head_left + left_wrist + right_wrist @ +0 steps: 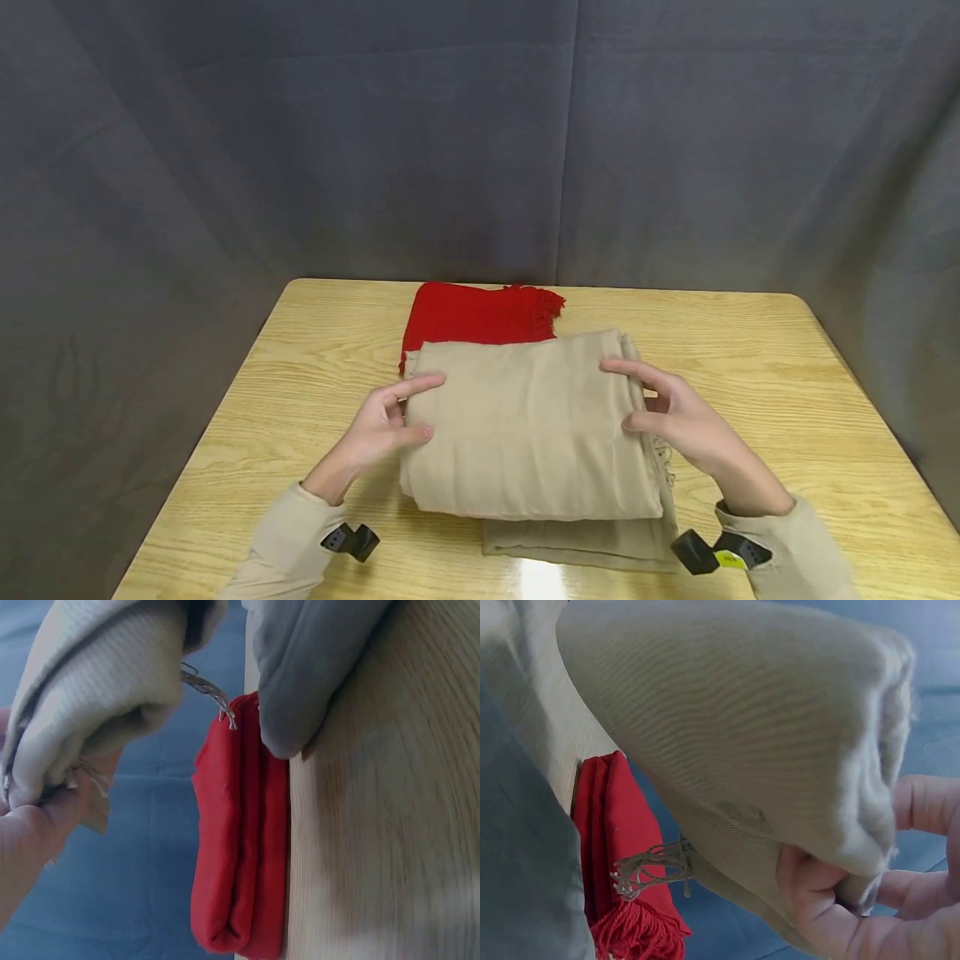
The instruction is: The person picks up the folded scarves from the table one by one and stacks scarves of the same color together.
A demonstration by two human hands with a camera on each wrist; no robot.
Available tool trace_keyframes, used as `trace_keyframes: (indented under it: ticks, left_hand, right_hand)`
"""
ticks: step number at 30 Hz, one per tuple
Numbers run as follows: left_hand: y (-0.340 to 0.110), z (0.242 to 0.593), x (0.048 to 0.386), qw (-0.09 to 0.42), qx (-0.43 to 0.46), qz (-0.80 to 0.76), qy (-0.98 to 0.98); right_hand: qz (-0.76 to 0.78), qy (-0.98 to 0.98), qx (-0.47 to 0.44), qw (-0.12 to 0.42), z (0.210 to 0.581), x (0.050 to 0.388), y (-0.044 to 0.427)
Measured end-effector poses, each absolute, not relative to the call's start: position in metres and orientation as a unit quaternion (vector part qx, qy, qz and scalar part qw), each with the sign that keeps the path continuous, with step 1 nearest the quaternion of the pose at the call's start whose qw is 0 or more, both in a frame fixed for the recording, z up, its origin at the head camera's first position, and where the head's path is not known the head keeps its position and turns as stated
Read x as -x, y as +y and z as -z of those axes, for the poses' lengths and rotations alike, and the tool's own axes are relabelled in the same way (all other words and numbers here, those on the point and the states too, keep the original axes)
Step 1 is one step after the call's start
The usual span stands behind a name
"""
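Observation:
A folded beige fringed shawl (pixel 525 425) is held up off the table between both hands. My left hand (pixel 375 433) grips its left edge, thumb and fingers pinching the folded layers. At the opposite edge, my right hand (pixel 690 421) pinches the layers the same way. Tassels (pixel 656 866) hang from the shawl in the wrist views. Below it lies another folded cloth (pixel 585 540), beige in the head view and greyish in the wrist views, mostly covered from above. A folded red fringed scarf (pixel 480 317) rests behind them, partly hidden by the raised shawl.
The light wooden table (pixel 322 358) has rounded far corners. A dark grey curtain (pixel 450 150) hangs behind it and along its sides. Bare wood shows to the left and right of the cloths.

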State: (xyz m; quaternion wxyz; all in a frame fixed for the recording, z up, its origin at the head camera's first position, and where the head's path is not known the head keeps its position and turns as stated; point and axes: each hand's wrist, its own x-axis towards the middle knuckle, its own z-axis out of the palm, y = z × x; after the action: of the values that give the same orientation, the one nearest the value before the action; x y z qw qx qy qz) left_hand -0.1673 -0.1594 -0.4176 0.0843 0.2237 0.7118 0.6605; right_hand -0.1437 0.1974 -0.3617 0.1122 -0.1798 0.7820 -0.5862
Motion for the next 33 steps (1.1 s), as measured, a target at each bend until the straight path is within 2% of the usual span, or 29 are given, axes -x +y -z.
trace_keyframes:
  ticks: [33]
  left_hand:
    - [-0.113,0.445,0.166,0.179,-0.262,-0.662,0.679]
  right_hand:
    - [0.613,0.77,0.154,0.092,0.403,0.124,0.248]
